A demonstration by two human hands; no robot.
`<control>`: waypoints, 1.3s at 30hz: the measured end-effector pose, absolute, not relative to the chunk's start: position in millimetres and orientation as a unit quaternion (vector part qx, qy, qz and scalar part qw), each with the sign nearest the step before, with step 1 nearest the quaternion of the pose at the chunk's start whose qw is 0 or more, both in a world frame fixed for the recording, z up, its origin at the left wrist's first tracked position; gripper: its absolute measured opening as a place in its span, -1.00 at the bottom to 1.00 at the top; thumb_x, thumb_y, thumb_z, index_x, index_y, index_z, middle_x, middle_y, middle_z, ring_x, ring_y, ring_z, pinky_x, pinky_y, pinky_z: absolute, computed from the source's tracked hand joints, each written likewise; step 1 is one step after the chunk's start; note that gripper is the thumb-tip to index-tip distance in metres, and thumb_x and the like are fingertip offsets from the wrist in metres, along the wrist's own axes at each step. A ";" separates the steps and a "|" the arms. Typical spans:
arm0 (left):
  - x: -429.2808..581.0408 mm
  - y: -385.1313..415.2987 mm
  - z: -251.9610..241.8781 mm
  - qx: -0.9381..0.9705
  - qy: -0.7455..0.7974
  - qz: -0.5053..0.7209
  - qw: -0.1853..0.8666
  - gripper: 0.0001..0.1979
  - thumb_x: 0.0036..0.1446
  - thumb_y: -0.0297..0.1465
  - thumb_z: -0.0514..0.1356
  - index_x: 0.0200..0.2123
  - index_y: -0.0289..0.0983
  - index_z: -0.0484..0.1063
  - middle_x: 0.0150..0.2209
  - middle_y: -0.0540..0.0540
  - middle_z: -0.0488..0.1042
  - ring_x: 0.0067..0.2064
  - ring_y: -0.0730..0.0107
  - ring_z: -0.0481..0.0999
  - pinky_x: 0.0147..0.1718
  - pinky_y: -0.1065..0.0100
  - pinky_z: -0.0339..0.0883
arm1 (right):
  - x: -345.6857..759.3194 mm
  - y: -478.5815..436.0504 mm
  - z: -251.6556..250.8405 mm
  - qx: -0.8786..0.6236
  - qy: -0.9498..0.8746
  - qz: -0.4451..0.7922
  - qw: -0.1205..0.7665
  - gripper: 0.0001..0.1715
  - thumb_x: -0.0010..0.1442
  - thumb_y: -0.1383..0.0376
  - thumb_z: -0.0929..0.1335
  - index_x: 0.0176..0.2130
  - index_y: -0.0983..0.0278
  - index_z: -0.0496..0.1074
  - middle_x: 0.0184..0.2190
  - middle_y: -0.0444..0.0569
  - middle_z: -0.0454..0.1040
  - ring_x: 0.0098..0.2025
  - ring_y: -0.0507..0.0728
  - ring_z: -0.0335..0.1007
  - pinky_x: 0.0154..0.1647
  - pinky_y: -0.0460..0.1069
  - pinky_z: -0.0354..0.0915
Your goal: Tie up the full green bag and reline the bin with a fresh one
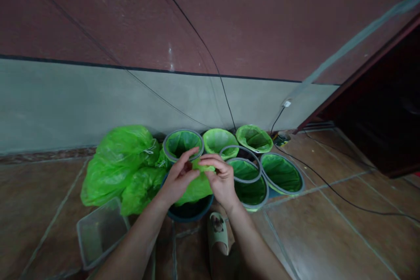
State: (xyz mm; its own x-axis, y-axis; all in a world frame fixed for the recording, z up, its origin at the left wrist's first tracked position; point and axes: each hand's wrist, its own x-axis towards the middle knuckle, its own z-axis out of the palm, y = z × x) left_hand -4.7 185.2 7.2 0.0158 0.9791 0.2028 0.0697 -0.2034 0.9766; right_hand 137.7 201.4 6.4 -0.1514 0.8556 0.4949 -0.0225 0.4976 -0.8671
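One clear rectangular plastic tub [84, 241] and at least two full translucent-green plastic bags [120, 162]; left hand [177, 176] and right hand [222, 180], fingers narrowly pinching one thin light-green plastic bag [197, 186] equally near both — it hangs lengthwise over one dark-blue round bin [190, 218]; behind and rightward, one grey ring [260, 168], five green-lined round bins [282, 174]

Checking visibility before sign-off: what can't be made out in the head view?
Head view:
Blue bin, far rim: hidden by left hand, right hand and green bag.
Tied bags, contents: blurred through the sides.
Can, label: too small to read.
Dark opening: cut off by right edge.
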 end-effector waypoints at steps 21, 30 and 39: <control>-77.2 195.3 18.6 0.358 0.524 0.700 0.327 -0.81 -0.21 -0.38 0.35 -0.46 -0.26 0.42 -0.56 0.11 0.37 -0.52 0.55 0.28 -0.47 0.47 0.18 | 169.4 231.2 -26.6 -0.548 -0.613 0.327 0.466 -0.76 0.07 0.16 0.38 -0.35 0.26 0.57 -0.46 -0.07 0.55 -0.47 0.07 0.36 -0.38 -0.05 0.26; -54.0 190.4 14.4 0.481 0.544 0.630 0.276 -0.89 -0.09 -0.37 0.29 -0.46 -0.26 0.43 -0.54 0.08 0.37 -0.50 0.53 0.27 -0.48 0.45 0.15 | 156.6 219.0 -7.2 -0.572 -0.622 0.178 0.504 -0.64 0.15 0.26 0.31 -0.07 0.28 0.50 -0.09 0.10 0.46 -0.36 0.08 0.37 -0.26 0.00 0.31; -24.9 189.1 4.2 0.606 0.551 0.513 0.255 -0.90 0.05 -0.34 0.21 -0.40 -0.26 0.44 -0.50 0.06 0.39 -0.49 0.52 0.27 -0.47 0.46 0.15 | 120.6 211.3 8.2 -0.368 -0.664 0.368 0.537 -0.79 0.21 0.16 0.34 -0.27 0.21 0.52 -0.21 -0.05 0.48 -0.40 0.00 0.34 -0.39 -0.08 0.28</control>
State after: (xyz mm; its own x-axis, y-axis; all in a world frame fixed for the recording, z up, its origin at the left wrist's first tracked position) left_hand -24.9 189.1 4.2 -0.1343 0.9307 0.3404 0.4070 -0.2614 0.8752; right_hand 120.6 211.3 8.2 -0.1528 0.8838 0.4423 0.0921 0.4583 -0.8840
